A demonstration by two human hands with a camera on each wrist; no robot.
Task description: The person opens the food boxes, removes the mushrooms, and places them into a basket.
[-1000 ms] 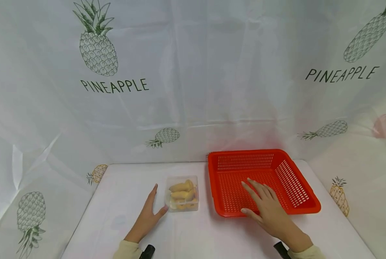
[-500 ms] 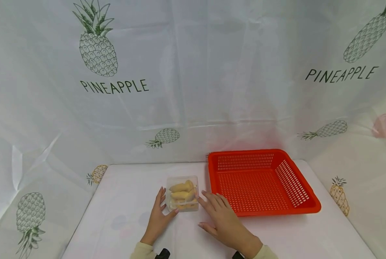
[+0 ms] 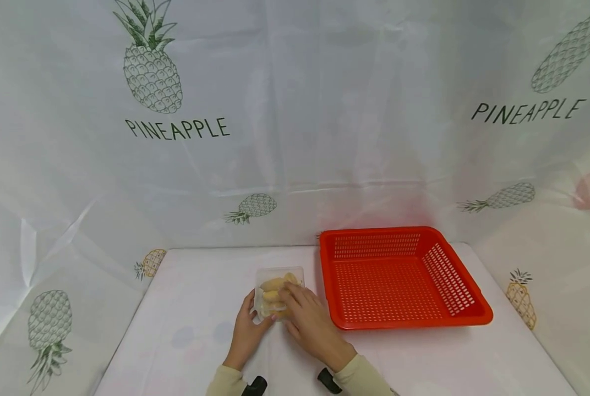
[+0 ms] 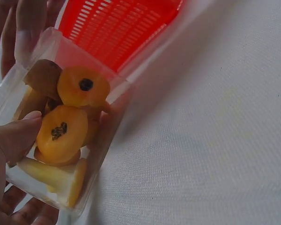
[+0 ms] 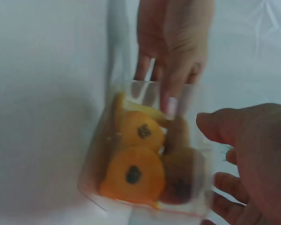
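A clear plastic box (image 3: 279, 270) stands on the table, holding several yellow-orange pieces (image 3: 272, 285). In the left wrist view some pieces (image 4: 63, 133) show round orange ends with dark centres; their kind is unclear. My left hand (image 3: 246, 333) grips the box at its left, thumb inside over the rim and fingers outside the wall. My right hand (image 3: 315, 328) reaches over the box's right side, covering part of the contents. In the right wrist view, its thumb and fingers (image 5: 229, 185) are spread apart beside the box wall; whether they touch it is unclear.
A red perforated plastic basket (image 3: 374, 231) stands just right of the box. The table (image 3: 196, 275) has a white cover. A white sheet (image 3: 354, 110) printed with pineapples hangs behind and at both sides.
My right hand has moved left from over the basket to the box. My left hand has moved right and taken hold of the box, which stays in place.
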